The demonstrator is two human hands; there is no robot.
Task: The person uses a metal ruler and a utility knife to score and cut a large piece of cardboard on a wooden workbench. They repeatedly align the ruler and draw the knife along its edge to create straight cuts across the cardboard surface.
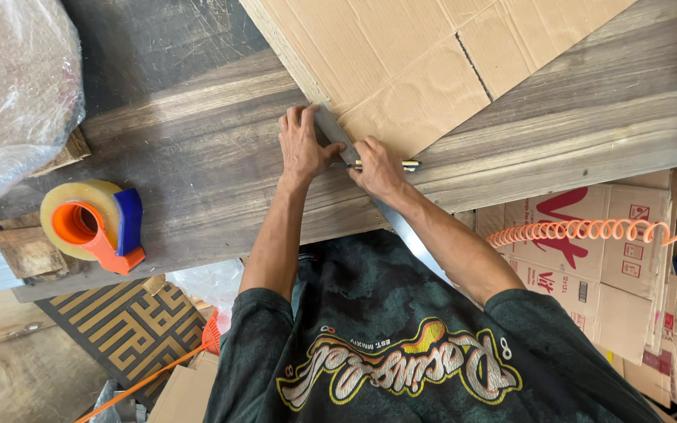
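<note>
We press our left hand [304, 146] flat on the metal ruler [334, 131] so it stays put on the cardboard [401, 55], while our right hand [378, 168] grips a cutter [389, 165] tight.

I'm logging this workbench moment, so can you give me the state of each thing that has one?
left hand: flat, pressing down the metal ruler
right hand: gripping a utility knife at the ruler's edge
metal ruler: lying across the cardboard sheet
cardboard sheet: flat on the wooden bench
tape dispenser: loaded, untouched
</note>
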